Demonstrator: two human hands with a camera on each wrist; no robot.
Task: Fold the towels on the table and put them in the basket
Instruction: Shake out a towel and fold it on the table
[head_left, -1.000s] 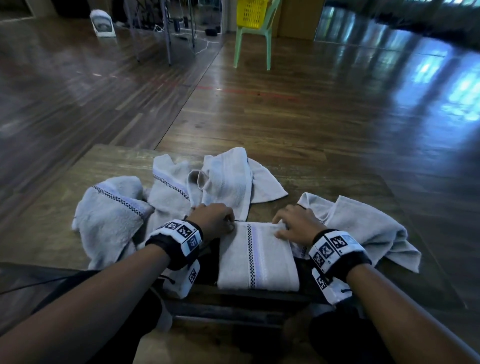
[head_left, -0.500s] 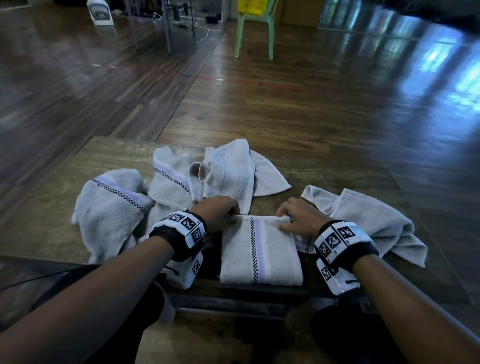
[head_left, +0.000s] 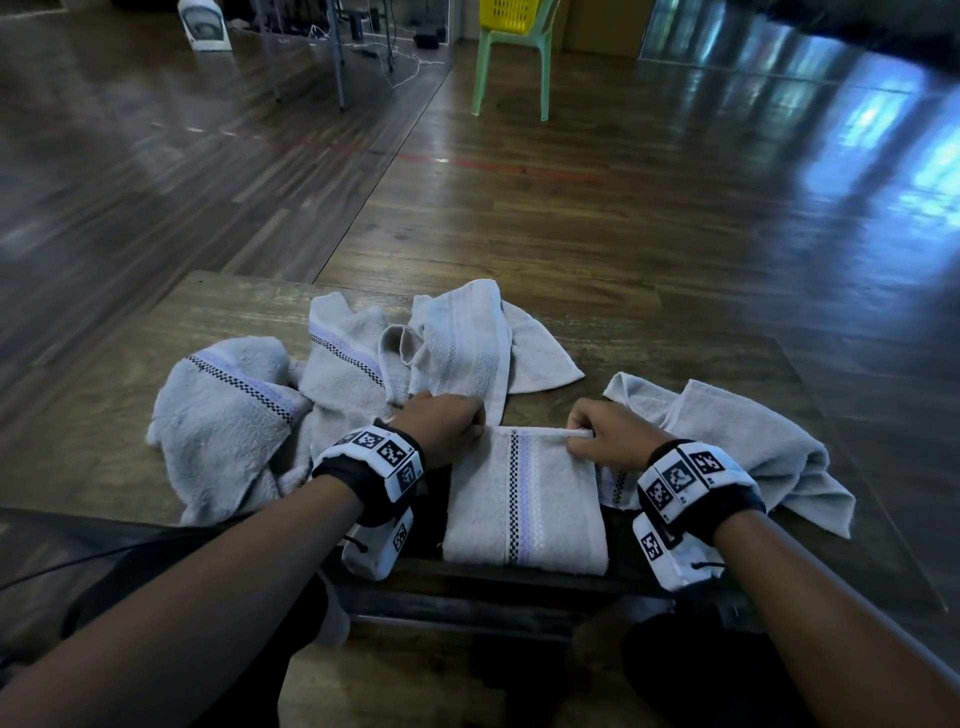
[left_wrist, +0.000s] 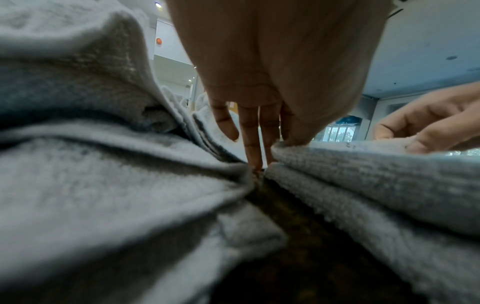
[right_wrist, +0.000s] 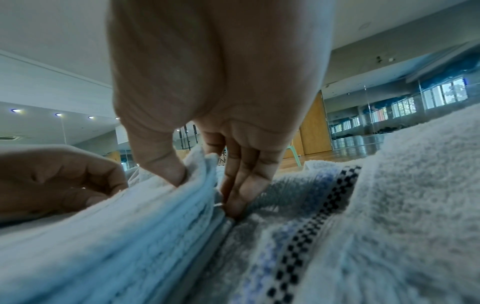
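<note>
Step in hand: we judge this a further fold of the folded towel (head_left: 523, 499), taken from its far edge.
Left hand (head_left: 441, 427): at the far left corner of the folded towel. In the left wrist view the thumb sits on top of the edge and the fingers (left_wrist: 253, 142) run down beside it to the table, so we read it as a pinch on that corner.
Right hand (head_left: 610, 434): at the far right corner. The right wrist view shows the thumb pressed into a bunched, raised edge with the fingers behind it, a closed pinch on the cloth.
Change: a second ago both hands lay over the far edge with the towel flat. Half a second ago the fingers were curling in. Now the far edge is lifted into a thin roll between the two hands.
Meaning: the edge is gathered and ready to bring towards the near side, we think. The fold itself is not yet made.
Folded towel, place: near edge of the table (head_left: 208, 317), between our wrists, checkered stripe running near to far.
Other towels: a loose heap (head_left: 291, 400) at the left and far side, one crumpled towel (head_left: 737, 431) at the right, just beside the folded one. None of these is folded.
Basket: a yellow basket (head_left: 506, 13) stands on a green chair (head_left: 511, 67) well apart, across the floor. We cannot tell what it holds.
</note>
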